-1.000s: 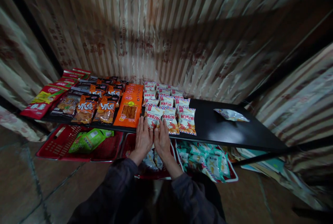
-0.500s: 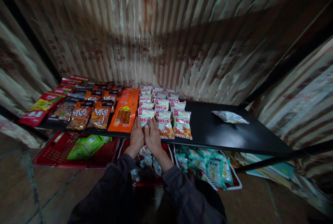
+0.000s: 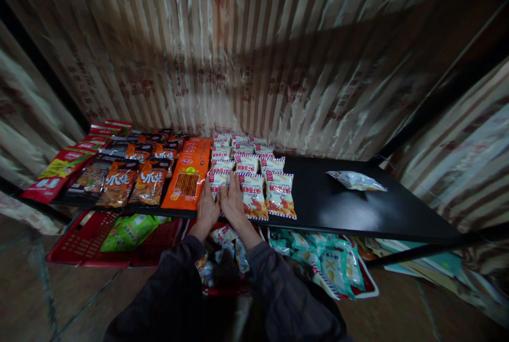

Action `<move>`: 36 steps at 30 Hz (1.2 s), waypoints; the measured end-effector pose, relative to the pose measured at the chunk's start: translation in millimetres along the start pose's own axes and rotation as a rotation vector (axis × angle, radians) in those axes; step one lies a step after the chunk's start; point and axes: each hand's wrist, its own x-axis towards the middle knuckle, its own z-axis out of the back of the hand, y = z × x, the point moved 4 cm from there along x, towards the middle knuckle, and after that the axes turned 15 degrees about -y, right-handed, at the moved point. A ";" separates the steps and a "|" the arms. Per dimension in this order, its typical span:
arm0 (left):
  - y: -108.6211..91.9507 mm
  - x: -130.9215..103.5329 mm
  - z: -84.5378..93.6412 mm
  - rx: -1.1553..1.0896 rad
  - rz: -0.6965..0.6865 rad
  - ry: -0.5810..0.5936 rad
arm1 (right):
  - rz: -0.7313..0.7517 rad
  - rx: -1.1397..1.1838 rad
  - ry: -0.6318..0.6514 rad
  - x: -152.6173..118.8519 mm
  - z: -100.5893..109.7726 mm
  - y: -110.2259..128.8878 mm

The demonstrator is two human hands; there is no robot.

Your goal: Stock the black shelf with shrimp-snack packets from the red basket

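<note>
My left hand (image 3: 207,205) and my right hand (image 3: 232,201) lie side by side on the front left white snack bag (image 3: 219,177), with their fingers stretched out over it. The hands cover most of its lower part. More white snack bags with red lettering stand in rows behind it and to its right, the front ones being a middle bag (image 3: 252,193) and a right bag (image 3: 280,193). Close to my left hand, a large orange snack packet (image 3: 187,175) lies on the black shelf (image 3: 318,201).
One white bag (image 3: 357,180) lies alone on the shelf's right part. Brown snack bags (image 3: 149,180) and red packets (image 3: 59,167) fill the left end. Below stand red baskets (image 3: 89,230), holding green, white and teal bags. A striped curtain (image 3: 238,66) hangs behind.
The view has shifted slightly, so the shelf and baskets sit a little lower. Both hands stay on the same snack bag, fingers still stretched out.
</note>
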 end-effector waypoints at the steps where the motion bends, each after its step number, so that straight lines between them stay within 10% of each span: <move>1: 1.0 1.7 -0.3 -0.003 0.009 0.005 | -0.011 0.011 0.002 -0.3 -1.7 -0.6; 29: 6.2 20.8 2.5 -0.054 -0.012 -0.081 | -0.143 0.093 -0.075 25.1 -26.6 -11.2; 36: 10.9 20.5 -0.9 -0.084 -0.026 -0.106 | 0.011 0.056 -0.136 21.8 -23.4 -1.2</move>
